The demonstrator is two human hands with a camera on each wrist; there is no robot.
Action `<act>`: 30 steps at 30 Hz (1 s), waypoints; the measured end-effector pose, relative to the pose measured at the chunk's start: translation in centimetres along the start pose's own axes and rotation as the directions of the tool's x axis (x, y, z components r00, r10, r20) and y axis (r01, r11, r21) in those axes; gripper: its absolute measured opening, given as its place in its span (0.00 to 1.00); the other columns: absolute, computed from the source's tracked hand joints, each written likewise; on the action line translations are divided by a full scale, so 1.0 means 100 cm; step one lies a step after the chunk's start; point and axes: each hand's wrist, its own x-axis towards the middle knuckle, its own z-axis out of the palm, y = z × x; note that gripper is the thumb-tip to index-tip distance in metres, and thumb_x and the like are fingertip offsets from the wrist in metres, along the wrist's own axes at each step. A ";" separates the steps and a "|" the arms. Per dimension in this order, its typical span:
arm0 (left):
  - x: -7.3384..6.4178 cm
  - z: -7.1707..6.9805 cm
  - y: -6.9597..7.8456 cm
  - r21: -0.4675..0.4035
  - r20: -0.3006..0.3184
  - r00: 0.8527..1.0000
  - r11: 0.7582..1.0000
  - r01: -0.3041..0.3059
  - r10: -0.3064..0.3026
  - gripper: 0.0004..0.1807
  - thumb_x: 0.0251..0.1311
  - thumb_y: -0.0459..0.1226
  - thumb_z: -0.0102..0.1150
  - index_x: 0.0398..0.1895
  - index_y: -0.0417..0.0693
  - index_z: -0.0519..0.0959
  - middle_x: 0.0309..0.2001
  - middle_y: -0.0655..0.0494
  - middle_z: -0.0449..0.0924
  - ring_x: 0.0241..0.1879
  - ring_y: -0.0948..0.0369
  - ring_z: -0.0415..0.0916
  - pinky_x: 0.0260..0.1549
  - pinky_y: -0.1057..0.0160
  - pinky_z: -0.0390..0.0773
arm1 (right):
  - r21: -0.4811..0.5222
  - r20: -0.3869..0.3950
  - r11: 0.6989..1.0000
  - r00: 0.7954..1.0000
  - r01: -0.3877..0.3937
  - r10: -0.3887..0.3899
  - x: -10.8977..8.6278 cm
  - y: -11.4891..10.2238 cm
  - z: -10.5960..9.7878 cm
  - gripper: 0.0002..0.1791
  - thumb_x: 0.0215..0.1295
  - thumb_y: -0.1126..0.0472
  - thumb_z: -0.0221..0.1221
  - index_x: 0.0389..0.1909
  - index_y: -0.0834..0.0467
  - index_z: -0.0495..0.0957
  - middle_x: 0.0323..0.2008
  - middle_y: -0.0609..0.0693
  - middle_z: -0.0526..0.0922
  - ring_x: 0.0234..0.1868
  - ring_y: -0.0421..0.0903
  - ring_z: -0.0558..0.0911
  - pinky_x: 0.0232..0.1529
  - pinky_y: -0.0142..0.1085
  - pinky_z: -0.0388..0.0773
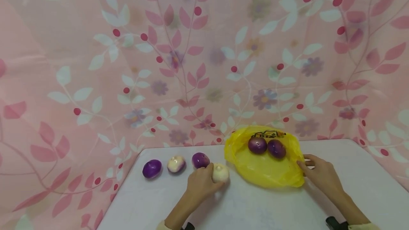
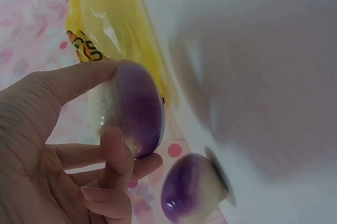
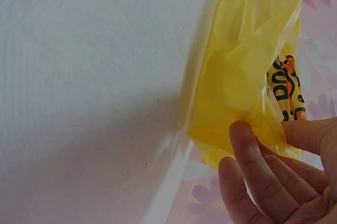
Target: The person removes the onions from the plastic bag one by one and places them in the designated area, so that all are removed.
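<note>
My left hand [image 1: 200,184] pinches a white-and-purple turnip [image 2: 134,105] between thumb and fingers; from the head its pale side shows. At the right, my right hand [image 1: 322,175] holds the side of a yellow plastic bag [image 1: 266,173], thumb on one face and fingers on the other in the right wrist view. The bag lies with its mouth spread wide. Two purple turnips [image 1: 257,145] sit side by side in it. Just beyond my left hand is another purple turnip [image 1: 200,160], partly covered by the fingers.
Farther left on the white table [image 1: 143,208] lie a mostly white turnip [image 1: 176,164] and a deep purple turnip [image 1: 152,169]. A pink floral cloth [image 1: 191,63] hangs along the table's back edge. Dark print marks the bag's far side.
</note>
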 end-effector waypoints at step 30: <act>-0.033 -0.011 -0.057 0.085 -0.011 0.999 0.996 0.038 -0.038 0.30 0.44 0.61 0.71 0.45 0.55 0.79 0.22 0.61 0.74 0.22 0.61 0.73 0.16 0.60 0.67 | 0.007 0.004 1.000 1.000 -0.010 0.010 -0.003 0.000 0.000 0.30 0.69 0.48 0.60 0.56 0.72 0.74 0.39 0.67 0.84 0.36 0.61 0.85 0.33 0.50 0.82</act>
